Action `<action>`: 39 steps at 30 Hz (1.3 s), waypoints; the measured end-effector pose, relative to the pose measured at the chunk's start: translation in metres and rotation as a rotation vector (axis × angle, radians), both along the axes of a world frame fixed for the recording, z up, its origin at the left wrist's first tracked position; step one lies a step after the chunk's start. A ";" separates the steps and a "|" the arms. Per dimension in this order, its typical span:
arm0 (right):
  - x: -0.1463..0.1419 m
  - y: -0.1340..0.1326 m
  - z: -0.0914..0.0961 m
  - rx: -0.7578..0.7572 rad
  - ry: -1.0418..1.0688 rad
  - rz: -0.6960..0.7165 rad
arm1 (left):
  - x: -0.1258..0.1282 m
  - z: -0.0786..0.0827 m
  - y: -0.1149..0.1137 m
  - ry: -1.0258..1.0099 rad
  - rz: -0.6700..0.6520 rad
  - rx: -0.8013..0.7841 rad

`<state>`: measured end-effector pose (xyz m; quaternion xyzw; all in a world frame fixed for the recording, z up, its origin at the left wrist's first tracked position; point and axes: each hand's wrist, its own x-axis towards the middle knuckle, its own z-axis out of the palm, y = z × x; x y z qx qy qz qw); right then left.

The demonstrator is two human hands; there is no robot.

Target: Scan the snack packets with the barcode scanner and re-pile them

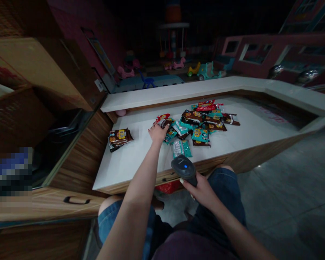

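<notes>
My right hand (pixel 199 187) is wrapped round the handle of a dark grey barcode scanner (pixel 182 164), which shows a blue light on top. Reaching over the white counter (pixel 141 151), my left hand (pixel 157 133) has its fingers and thumb on a brown snack packet (pixel 165 123) at the left edge of a heap. Teal, brown and red packets make up that heap, with a red packet (pixel 206 105) on its far side. Nearest the scanner lies a teal packet (pixel 181 148). Apart at the left is a small stack of brown packets (pixel 120 138).
A raised white ledge (pixel 178 93) runs along the counter's far side. Cardboard boxes (pixel 67 68) and a wooden cabinet with a drawer handle (pixel 76 200) stand at the left. Toy ride-ons (pixel 209 70) sit in the dim play area beyond. Below the counter is something red (pixel 168 187).
</notes>
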<state>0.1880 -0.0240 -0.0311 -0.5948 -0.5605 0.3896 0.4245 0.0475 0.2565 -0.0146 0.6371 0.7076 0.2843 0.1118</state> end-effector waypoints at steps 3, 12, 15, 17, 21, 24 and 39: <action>-0.001 0.000 -0.001 0.004 -0.002 0.003 | -0.002 0.005 -0.006 -0.061 -0.064 0.091; -0.005 -0.001 0.009 -0.008 0.074 0.015 | -0.036 -0.024 -0.075 -0.589 -0.265 0.406; -0.009 0.002 0.012 -0.012 0.062 0.017 | -0.051 -0.043 -0.111 -0.712 -0.268 0.359; -0.015 0.005 0.014 0.014 0.043 0.026 | -0.057 -0.052 -0.129 -0.744 -0.255 0.321; -0.028 0.011 0.018 0.049 -0.003 0.069 | -0.061 -0.062 -0.148 -0.781 -0.249 0.284; -0.034 0.014 0.018 0.063 -0.007 0.098 | -0.060 -0.064 -0.151 -0.757 -0.288 0.308; -0.031 0.013 0.017 0.054 -0.031 0.098 | -0.058 -0.064 -0.149 -0.740 -0.277 0.334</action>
